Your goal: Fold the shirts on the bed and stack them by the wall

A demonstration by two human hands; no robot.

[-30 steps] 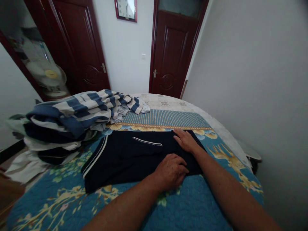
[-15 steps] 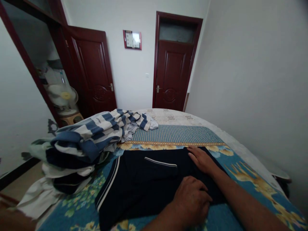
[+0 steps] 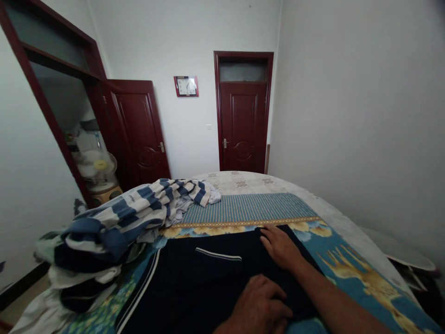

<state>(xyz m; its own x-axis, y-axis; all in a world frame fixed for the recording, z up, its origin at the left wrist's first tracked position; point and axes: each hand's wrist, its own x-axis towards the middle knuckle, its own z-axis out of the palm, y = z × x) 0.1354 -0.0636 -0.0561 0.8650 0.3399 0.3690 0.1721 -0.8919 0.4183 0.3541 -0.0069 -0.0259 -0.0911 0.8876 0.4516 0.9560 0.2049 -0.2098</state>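
A dark navy garment (image 3: 208, 273) with white-striped trim lies spread flat on the patterned blue cloth. My right hand (image 3: 281, 248) rests palm down near its far edge, fingers stretched out and pointing away to the left. Closer to me, my left hand (image 3: 260, 301) lies on the same garment with loosely bent fingers, tips pointing right. Gaps show between those fingers, and no cloth is visibly bunched in them. The left palm is hidden.
To the left is a heap of clothes with a blue-and-white striped shirt (image 3: 139, 204) on top. Under everything lies a pale tablecloth (image 3: 239, 181) on a rounded table. Beyond stand two dark red doors (image 3: 243, 111), a wall clock (image 3: 187, 86) and a fan (image 3: 95, 164).
My view has tilted up, so the walls and table sit lower. The garment and both hands appear shifted down and left, with little change between them. A brown blur at lower left has left view.
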